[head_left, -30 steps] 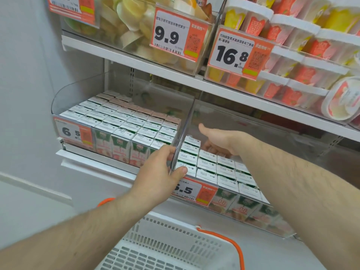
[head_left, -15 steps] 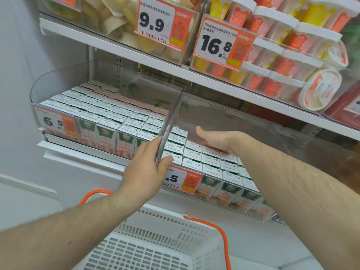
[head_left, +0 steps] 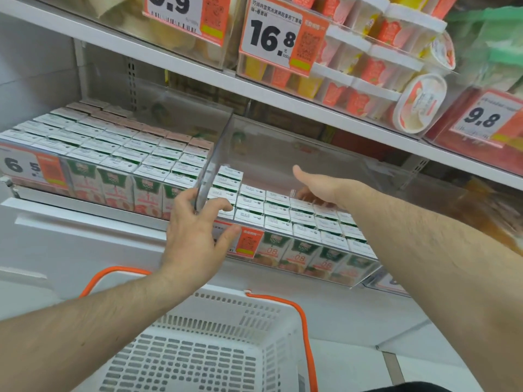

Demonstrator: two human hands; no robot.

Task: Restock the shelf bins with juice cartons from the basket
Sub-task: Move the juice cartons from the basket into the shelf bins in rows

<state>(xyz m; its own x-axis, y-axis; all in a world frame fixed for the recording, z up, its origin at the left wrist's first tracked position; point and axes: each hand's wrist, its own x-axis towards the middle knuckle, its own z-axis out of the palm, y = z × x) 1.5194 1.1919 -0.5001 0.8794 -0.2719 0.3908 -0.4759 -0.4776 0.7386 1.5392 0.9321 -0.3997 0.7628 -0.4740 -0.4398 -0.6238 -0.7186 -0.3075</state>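
Observation:
Two clear plastic bins sit on the lower shelf. The left bin (head_left: 158,108) is packed with white-topped juice cartons (head_left: 119,154). The right bin (head_left: 283,154) holds rows of cartons (head_left: 285,219) in its front half; its back is bare. My left hand (head_left: 198,236) grips the front corner of the right bin's clear side wall, thumb on the front price label. My right hand (head_left: 319,185) reaches into the right bin, fingers down behind the rear row of cartons; whether it holds one is hidden. The white slatted basket (head_left: 215,343) with orange handles hangs below my arms.
The upper shelf (head_left: 283,100) carries bins of fruit cups and tubs with price tags 16.8 (head_left: 271,41) and 9.8 (head_left: 484,117), overhanging the lower bins. A grey wall panel (head_left: 34,80) stands at the left. A white ledge (head_left: 85,230) runs under the bins.
The view has shifted right and down. My right hand has slid further right along the back row of cartons. My left hand keeps its grip on the bin's corner.

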